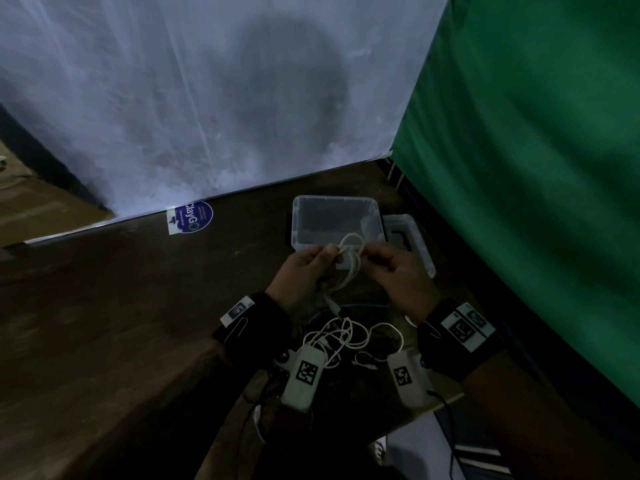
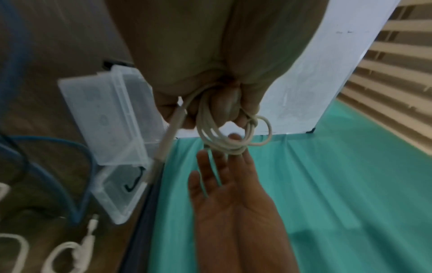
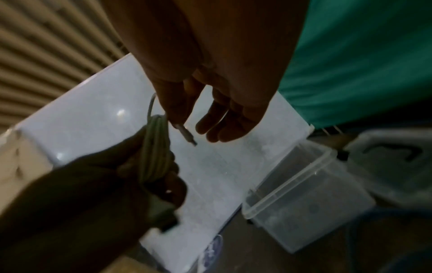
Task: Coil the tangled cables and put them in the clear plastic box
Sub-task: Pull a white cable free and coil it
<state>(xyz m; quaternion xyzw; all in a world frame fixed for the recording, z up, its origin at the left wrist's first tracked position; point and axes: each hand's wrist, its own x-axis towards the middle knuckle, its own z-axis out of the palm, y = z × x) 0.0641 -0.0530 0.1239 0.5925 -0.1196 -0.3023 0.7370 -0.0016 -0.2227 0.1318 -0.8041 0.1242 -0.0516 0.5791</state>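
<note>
A white cable point(image 1: 351, 261), wound into several loops, hangs just in front of the open clear plastic box point(image 1: 332, 199). My left hand point(image 1: 325, 252) grips the coil point(image 2: 224, 140) at its top, and the plug end point(image 2: 163, 147) dangles from that fist. My right hand point(image 1: 372, 258) faces it with straight, relaxed fingers point(image 2: 233, 137) touching the loops. In the right wrist view the plug point(image 3: 187, 136) shows below the right hand point(image 3: 205, 120), with the coil point(image 3: 156, 147) in the left hand point(image 3: 149, 175). More tangled white cables point(image 1: 346, 336) and a blue cable point(image 2: 70, 144) lie on the dark table point(image 1: 104, 306) near me.
The box's lid point(image 1: 412, 233) lies flat to its right, by the table edge. A white board point(image 1: 207, 98) stands along the back, with a blue sticker point(image 1: 192, 216) at its foot. A green cloth point(image 1: 519, 168) hangs on the right.
</note>
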